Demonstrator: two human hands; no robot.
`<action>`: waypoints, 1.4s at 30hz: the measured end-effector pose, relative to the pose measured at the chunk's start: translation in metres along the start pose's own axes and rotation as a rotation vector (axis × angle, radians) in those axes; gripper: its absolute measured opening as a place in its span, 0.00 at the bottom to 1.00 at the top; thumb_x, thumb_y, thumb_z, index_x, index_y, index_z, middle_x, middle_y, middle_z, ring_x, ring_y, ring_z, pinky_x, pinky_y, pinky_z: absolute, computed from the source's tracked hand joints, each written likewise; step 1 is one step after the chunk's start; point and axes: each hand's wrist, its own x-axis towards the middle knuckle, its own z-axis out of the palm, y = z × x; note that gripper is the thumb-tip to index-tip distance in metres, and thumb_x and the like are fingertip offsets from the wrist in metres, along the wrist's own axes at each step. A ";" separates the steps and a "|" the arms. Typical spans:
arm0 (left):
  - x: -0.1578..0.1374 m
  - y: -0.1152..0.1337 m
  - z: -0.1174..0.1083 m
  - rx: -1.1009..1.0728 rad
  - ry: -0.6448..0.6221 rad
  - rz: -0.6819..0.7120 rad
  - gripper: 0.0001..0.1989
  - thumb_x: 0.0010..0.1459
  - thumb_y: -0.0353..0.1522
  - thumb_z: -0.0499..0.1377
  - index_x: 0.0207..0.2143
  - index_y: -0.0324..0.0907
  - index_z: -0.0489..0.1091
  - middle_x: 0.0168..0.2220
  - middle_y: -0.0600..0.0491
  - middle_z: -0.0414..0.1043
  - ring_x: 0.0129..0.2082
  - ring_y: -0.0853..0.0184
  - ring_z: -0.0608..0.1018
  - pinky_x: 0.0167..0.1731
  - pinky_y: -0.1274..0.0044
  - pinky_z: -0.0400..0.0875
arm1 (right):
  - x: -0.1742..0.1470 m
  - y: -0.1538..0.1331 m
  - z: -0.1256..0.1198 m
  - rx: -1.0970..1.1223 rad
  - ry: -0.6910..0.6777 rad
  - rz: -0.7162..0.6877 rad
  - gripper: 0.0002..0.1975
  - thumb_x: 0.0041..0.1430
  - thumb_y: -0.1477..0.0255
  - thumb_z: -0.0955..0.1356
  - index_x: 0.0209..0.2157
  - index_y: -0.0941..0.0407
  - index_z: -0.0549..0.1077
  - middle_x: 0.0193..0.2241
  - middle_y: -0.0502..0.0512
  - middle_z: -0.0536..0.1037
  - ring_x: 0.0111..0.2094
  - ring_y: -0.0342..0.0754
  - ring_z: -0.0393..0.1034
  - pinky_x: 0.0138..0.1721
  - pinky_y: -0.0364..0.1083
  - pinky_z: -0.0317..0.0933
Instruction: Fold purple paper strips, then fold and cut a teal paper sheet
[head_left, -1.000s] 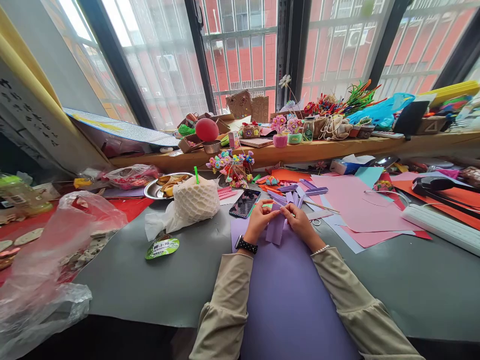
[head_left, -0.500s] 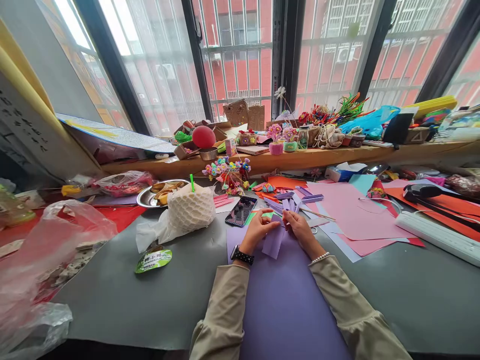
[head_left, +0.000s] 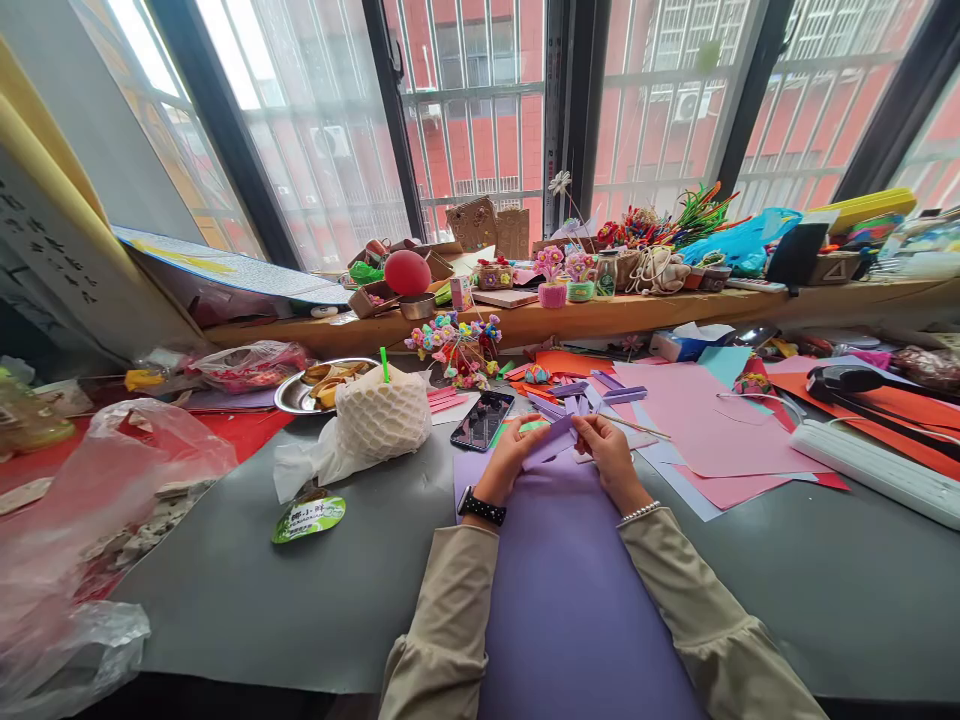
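Tall windows point(head_left: 480, 120) with dark frames and bars stand behind the grey surface point(head_left: 247, 590), and between them runs a wooden ledge point(head_left: 300, 335), crowded with small craft things. On the surface lies a large purple sheet point(head_left: 577, 590), reaching toward the person. To its right are spread pink sheets point(head_left: 712, 425), partly one upon another. To its left, well apart, sits a round object in white netting point(head_left: 384, 415). Above the purple sheet are both hands: the left hand point(head_left: 514, 450) is closed on one end of a folded purple piece point(head_left: 550, 442), and the right hand point(head_left: 606, 448) pinches the other end between its fingertips. Near the left hand rests a dark phone point(head_left: 484, 421). Beyond the hands lie narrow purple strips point(head_left: 625, 394). Smallest is a green straw point(head_left: 385, 365), upright in the netted object.
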 end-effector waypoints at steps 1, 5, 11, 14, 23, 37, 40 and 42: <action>-0.001 0.001 0.000 -0.030 0.006 -0.007 0.22 0.42 0.37 0.61 0.40 0.39 0.61 0.34 0.49 0.68 0.31 0.68 0.72 0.27 0.76 0.69 | 0.000 -0.001 0.000 0.014 0.033 -0.012 0.15 0.41 0.58 0.66 0.22 0.57 0.65 0.12 0.44 0.62 0.14 0.38 0.54 0.17 0.40 0.50; -0.004 0.003 0.000 -0.045 0.020 -0.022 0.25 0.38 0.32 0.64 0.40 0.39 0.60 0.36 0.48 0.67 0.32 0.68 0.72 0.28 0.75 0.71 | 0.000 -0.002 -0.001 0.048 0.094 -0.042 0.15 0.42 0.59 0.66 0.20 0.57 0.63 0.13 0.43 0.61 0.14 0.37 0.53 0.16 0.40 0.48; 0.001 -0.001 -0.003 -0.021 0.147 0.017 0.26 0.36 0.29 0.64 0.40 0.38 0.60 0.30 0.53 0.68 0.25 0.73 0.72 0.24 0.80 0.70 | -0.001 -0.002 -0.001 0.063 0.042 0.004 0.15 0.40 0.61 0.68 0.19 0.56 0.61 0.11 0.42 0.59 0.12 0.35 0.49 0.13 0.39 0.43; 0.004 -0.001 -0.004 -0.046 0.225 0.081 0.23 0.38 0.30 0.63 0.38 0.38 0.60 0.30 0.53 0.68 0.27 0.72 0.73 0.25 0.80 0.70 | -0.001 -0.004 0.000 0.068 0.010 0.009 0.15 0.39 0.61 0.68 0.22 0.57 0.64 0.13 0.45 0.66 0.13 0.37 0.56 0.14 0.39 0.50; 0.001 0.001 0.001 -0.054 0.068 0.070 0.27 0.33 0.30 0.66 0.37 0.39 0.57 0.25 0.56 0.68 0.26 0.71 0.73 0.27 0.78 0.67 | -0.004 -0.003 0.002 0.146 -0.111 0.082 0.15 0.39 0.63 0.69 0.25 0.57 0.62 0.20 0.51 0.74 0.20 0.43 0.69 0.23 0.42 0.64; 0.005 -0.004 -0.004 0.019 0.128 0.140 0.29 0.34 0.33 0.65 0.39 0.36 0.55 0.19 0.59 0.66 0.21 0.71 0.72 0.24 0.80 0.65 | -0.008 -0.003 0.004 -0.112 -0.249 -0.076 0.15 0.49 0.62 0.63 0.17 0.58 0.63 0.13 0.46 0.65 0.13 0.36 0.56 0.16 0.38 0.52; 0.005 -0.003 -0.005 -0.003 0.170 0.167 0.27 0.35 0.34 0.64 0.38 0.36 0.57 0.21 0.58 0.66 0.21 0.73 0.72 0.23 0.81 0.64 | -0.008 -0.003 0.004 -0.142 -0.321 -0.052 0.15 0.49 0.61 0.62 0.19 0.59 0.66 0.13 0.47 0.66 0.13 0.37 0.57 0.16 0.39 0.52; 0.005 -0.003 -0.006 -0.032 0.197 0.187 0.26 0.35 0.34 0.64 0.37 0.36 0.58 0.22 0.57 0.67 0.20 0.74 0.71 0.23 0.81 0.65 | -0.008 -0.003 0.005 -0.143 -0.417 -0.006 0.16 0.49 0.61 0.62 0.22 0.59 0.68 0.15 0.48 0.68 0.14 0.37 0.58 0.17 0.39 0.53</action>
